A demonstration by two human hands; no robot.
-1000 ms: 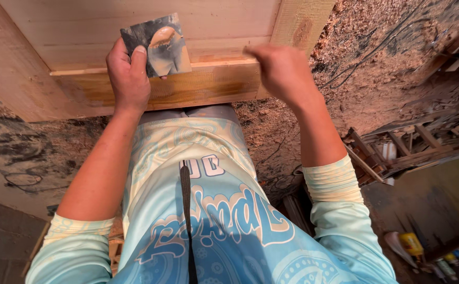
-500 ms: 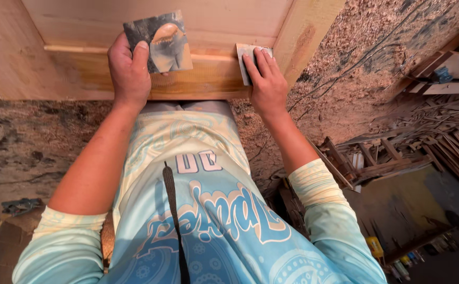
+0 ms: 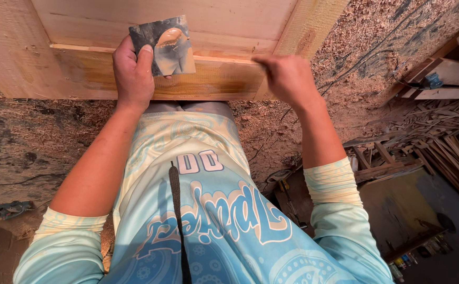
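My left hand (image 3: pixel 133 73) grips a grey square plate (image 3: pixel 162 44) with a dab of tan paste on it, thumb over its lower left corner. It rests against a pale wooden panel (image 3: pixel 71 73) standing in front of me. My right hand (image 3: pixel 288 79) is blurred, its fingers pinched together at the panel's lower rail near the right stile (image 3: pixel 313 26). A small pale flat piece shows only as a thin edge at the fingertips (image 3: pixel 256 59). The rail between my hands looks darker and yellowish.
Sawdust and shavings (image 3: pixel 355 58) cover the ground around the panel. Wooden offcuts and slats (image 3: pixel 429 152) pile up at the right, with planks (image 3: pixel 450 79) above them. A blue tool (image 3: pixel 11 209) lies at the left. Small tools (image 3: pixel 284 186) sit by my right leg.
My right hand pressed the pale piece flat on the rail half a second ago; now it has lifted and shifted right along the rail. My left hand has kept the plate in place.
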